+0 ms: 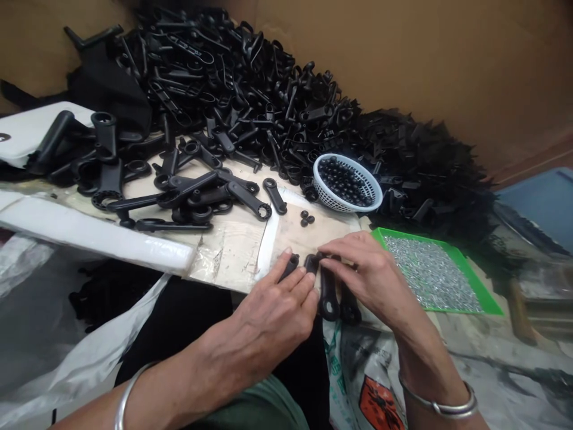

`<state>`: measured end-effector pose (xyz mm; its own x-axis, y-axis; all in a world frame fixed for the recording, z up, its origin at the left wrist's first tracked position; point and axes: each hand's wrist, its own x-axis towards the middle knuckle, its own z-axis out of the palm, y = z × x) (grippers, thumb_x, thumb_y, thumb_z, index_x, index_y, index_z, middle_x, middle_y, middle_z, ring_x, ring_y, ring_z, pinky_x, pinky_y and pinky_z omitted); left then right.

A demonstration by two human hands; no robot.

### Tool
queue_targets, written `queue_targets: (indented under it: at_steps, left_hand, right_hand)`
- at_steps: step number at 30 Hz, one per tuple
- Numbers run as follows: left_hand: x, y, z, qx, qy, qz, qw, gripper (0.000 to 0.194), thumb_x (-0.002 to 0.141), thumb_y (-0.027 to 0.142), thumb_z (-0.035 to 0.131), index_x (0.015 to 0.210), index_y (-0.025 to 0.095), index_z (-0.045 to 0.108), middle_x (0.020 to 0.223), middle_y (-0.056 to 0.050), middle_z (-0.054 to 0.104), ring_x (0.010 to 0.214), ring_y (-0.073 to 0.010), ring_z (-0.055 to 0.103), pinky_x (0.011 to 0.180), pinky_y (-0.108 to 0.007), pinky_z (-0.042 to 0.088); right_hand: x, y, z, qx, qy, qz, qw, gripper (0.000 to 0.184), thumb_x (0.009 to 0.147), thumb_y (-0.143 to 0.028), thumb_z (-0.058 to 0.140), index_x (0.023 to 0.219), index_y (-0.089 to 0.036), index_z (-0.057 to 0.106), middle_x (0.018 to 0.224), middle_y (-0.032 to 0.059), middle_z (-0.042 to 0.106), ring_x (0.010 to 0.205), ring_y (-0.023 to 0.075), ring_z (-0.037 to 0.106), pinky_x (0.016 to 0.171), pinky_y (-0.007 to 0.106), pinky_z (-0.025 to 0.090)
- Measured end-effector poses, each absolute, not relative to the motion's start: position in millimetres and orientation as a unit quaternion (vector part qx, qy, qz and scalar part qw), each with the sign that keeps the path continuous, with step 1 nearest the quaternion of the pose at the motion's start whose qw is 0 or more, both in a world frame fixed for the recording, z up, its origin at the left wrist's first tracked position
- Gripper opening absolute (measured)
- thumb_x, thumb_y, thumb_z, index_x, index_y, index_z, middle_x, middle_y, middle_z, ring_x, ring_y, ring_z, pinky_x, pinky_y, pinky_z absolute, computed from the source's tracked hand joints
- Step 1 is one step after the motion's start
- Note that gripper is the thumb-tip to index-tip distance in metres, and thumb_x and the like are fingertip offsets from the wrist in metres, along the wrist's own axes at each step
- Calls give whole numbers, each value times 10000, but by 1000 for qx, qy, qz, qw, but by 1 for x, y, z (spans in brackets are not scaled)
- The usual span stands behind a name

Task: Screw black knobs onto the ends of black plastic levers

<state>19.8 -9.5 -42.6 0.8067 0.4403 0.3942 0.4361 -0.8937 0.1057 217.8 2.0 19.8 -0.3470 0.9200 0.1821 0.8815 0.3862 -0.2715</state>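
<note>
Several black plastic crank arms (329,292) lie side by side at the table's front edge, their round ringed ends toward me. My left hand (282,304) is closed over the left ones, fingers pressed along them, with the thumb beside a dark end. Just to the right, my right hand (362,263) makes a pinch at the upper end of a crank arm. What sits between its fingertips is small and dark, mostly hidden by the fingers. A few small round black caps (305,218) lie on the board beyond my hands.
A light blue basket (378,197) holds many black caps. At right, a green tray (490,301) contains small silver metal pieces. Loose crank arms (192,191) lie at left, before a large heap of black parts (233,83). A white foam strip (89,230) runs along the left edge.
</note>
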Motion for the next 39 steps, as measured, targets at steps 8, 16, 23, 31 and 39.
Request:
queue_targets:
  at_steps: [8, 16, 23, 31, 39]
  left_hand:
    - [21, -8, -41, 948, 230, 220, 11, 185, 933, 197, 523, 1088, 107, 567, 1171, -121, 647, 1156, -222, 604, 1202, -501, 203]
    - [20, -11, -44, 948, 231, 220, 2, 256, 925, 195, 527, 1156, 89, 561, 1247, -129, 618, 1227, -238, 553, 1214, -497, 166]
    - [21, -11, -39, 945, 236, 226, 24, 188, 925, 179, 520, 1086, 101, 580, 1153, -102, 635, 1164, -209, 581, 1213, -444, 189]
    - [23, -10, -43, 942, 236, 236, 19, 205, 917, 185, 544, 1098, 94, 575, 1155, -112, 638, 1150, -213, 597, 1209, -447, 192]
    - [22, -11, -45, 943, 238, 233, 7, 241, 921, 221, 556, 1128, 98, 560, 1235, -136, 622, 1211, -229, 570, 1202, -486, 207]
  right_hand:
    - [218, 5, 18, -534, -839, 15, 100, 138, 900, -229, 589, 977, -203, 701, 909, 41, 708, 883, 219, 533, 809, 384, 414]
    - [209, 4, 21, -560, -826, -16, 65, 142, 898, -236, 581, 882, -185, 713, 763, 58, 640, 815, 222, 511, 762, 374, 405]
    - [214, 3, 18, -565, -821, -7, 86, 156, 904, -267, 589, 964, -198, 716, 811, 45, 666, 846, 217, 527, 790, 375, 399]
    - [210, 1, 18, -522, -844, -64, 103, 167, 920, -248, 560, 802, -179, 655, 696, 30, 595, 772, 194, 472, 754, 363, 350]
    - [208, -1, 18, -536, -836, -57, 99, 127, 900, -236, 585, 824, -158, 652, 745, 45, 604, 825, 216, 501, 783, 382, 384]
